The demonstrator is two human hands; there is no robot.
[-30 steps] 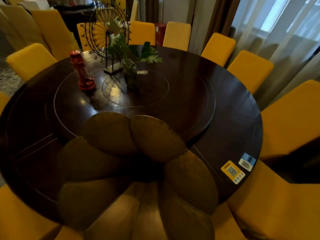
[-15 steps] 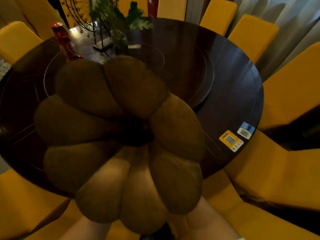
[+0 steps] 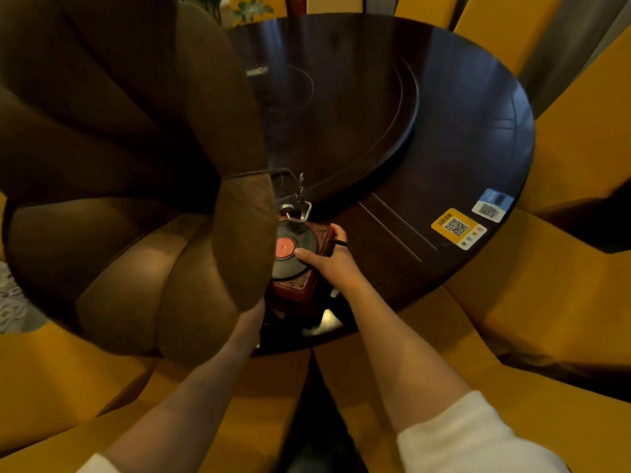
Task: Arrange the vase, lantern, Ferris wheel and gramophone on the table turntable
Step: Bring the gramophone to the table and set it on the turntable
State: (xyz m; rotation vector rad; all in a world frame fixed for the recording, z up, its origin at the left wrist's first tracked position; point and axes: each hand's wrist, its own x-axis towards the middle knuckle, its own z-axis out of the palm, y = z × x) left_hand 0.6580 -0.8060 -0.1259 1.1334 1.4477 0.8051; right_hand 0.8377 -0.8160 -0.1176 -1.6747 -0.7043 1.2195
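The gramophone (image 3: 293,268) has a red-brown box base, a black record with a red label and a huge brown petal-shaped horn (image 3: 129,165) that fills the left half of the view. It sits at the near edge of the dark round table (image 3: 478,138). My right hand (image 3: 327,257) grips the right side of the base, thumb on the record. My left hand (image 3: 254,314) reaches under the horn to the base's left side and is mostly hidden. The raised turntable (image 3: 358,107) lies beyond. Green leaves of the vase plant (image 3: 251,10) peek out at the top. Lantern and Ferris wheel are hidden.
Yellow chairs (image 3: 563,285) ring the table closely on all sides. A yellow QR sticker (image 3: 457,228) and a blue-white sticker (image 3: 491,204) lie on the table's right rim. A small light label (image 3: 256,71) lies on the turntable.
The view has tilted down and closer. The horn now sits further left and larger, which uncovers the gramophone base, the record and both my hands on it at the table's near edge.
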